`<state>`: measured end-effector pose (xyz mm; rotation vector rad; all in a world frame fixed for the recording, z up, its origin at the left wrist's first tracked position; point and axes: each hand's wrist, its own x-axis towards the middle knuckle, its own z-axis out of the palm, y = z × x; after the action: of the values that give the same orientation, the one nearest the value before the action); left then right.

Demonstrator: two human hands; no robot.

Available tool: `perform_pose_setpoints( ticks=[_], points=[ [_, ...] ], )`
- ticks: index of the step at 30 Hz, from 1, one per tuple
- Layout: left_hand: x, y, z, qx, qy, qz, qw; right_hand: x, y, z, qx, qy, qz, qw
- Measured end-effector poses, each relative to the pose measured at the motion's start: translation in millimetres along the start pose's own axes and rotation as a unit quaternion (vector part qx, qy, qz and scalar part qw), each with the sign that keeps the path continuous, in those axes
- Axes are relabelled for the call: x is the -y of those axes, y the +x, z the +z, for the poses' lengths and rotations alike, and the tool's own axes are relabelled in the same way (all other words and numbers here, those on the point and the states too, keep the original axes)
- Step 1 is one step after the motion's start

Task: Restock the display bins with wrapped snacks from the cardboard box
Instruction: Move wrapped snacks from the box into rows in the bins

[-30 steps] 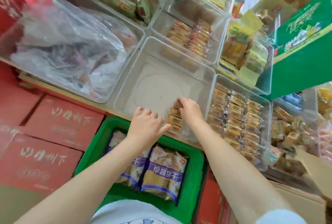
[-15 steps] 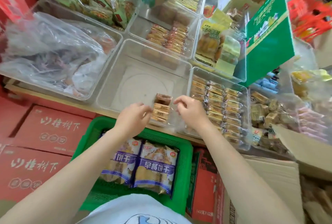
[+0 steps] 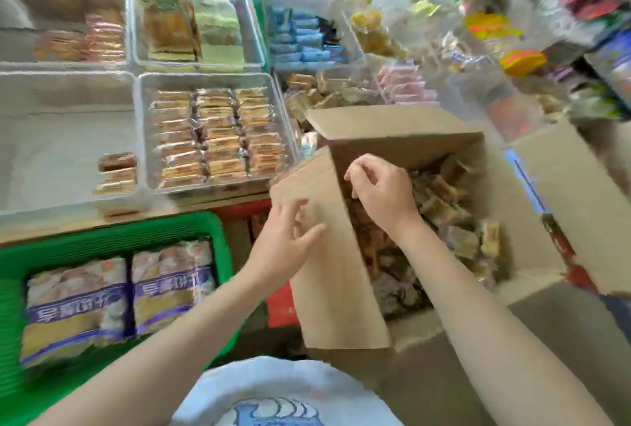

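Loosely heaped, the wrapped snacks [image 3: 440, 210] fill the open cardboard box [image 3: 403, 138] at the right of the scene. The right hand [image 3: 382, 186] hangs over the far-left part of that heap with fingers curled; whether it grasps a snack cannot be told through the blur. The left hand [image 3: 286, 244] sits nearer and further left, outside the box, fingers spread and released, in front of the box's raised left flap [image 3: 327, 289]; contact is unclear. Left of the box, a clear display bin [image 3: 143, 125] holds neat rows of packets. Further left, another bin [image 3: 51, 138] holds only a short stack of packets [image 3: 116, 173] at its near-right corner. Nearest, a green basket [image 3: 102, 231] carries two biscuit bags [image 3: 119, 299].
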<state>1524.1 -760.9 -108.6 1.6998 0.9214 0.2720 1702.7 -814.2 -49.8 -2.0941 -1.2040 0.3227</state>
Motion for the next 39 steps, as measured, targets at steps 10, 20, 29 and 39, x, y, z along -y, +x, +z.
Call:
perform_pose_setpoints(
  ticks=[10,20,29,39],
  points=[
    [-5.7,5.1,66.6,-0.045,-0.081,-0.093,0.991,-116.1,-5.8,6.7,0.468,-0.293,0.012,0.833],
    [-11.7,-3.1,64.2,-0.046,-0.093,-0.097,0.990,-132.4,-27.5,64.7,0.638,-0.347,0.008,0.687],
    [-16.9,-2.0,58.9,-0.011,-0.039,-0.100,0.994,-106.0,3.1,-12.2,0.520,0.066,0.194,0.829],
    [-53.5,-25.2,-50.0,-0.080,-0.086,0.102,0.988,62.0,21.3,2.7,0.377,0.230,0.150,0.885]
  ],
)
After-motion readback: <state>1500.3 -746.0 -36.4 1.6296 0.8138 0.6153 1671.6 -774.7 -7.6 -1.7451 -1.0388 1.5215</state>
